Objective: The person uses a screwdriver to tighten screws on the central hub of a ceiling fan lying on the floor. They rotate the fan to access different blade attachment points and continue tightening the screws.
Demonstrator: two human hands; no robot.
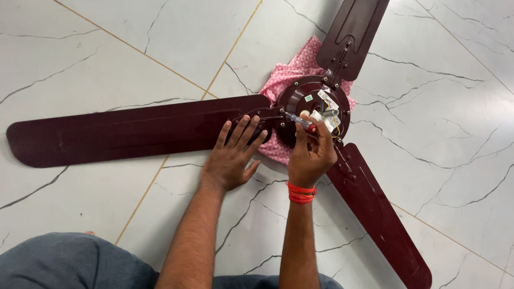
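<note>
**Screwdriver gripped over the fan hub**

Closed around a small red-handled screwdriver (pixel 301 122), the right hand (pixel 311 155) kept its fingers curled tight on the handle, while the tool's metal shaft pointed left toward the bracket at the root of the long left blade. A red thread band (pixel 301 193) circled that wrist. The left hand (pixel 234 155) lay flat and open, holding nothing, its fingers spread and pressing on the inner end of the dark maroon metal fan blade (pixel 126 134) just beside the hub.

The maroon three-bladed ceiling fan (pixel 304 95) lay on the white marble-patterned tiled floor (pixel 101 42), its round motor hub resting on a crumpled pink patterned cloth (pixel 291 71). White wiring and a small white connector block (pixel 329 115) sat on top of the hub, touching the right hand's fingertips. One blade ran up and right, another down and right. Grey trouser knees (pixel 53 263) showed at the lower edge.
</note>
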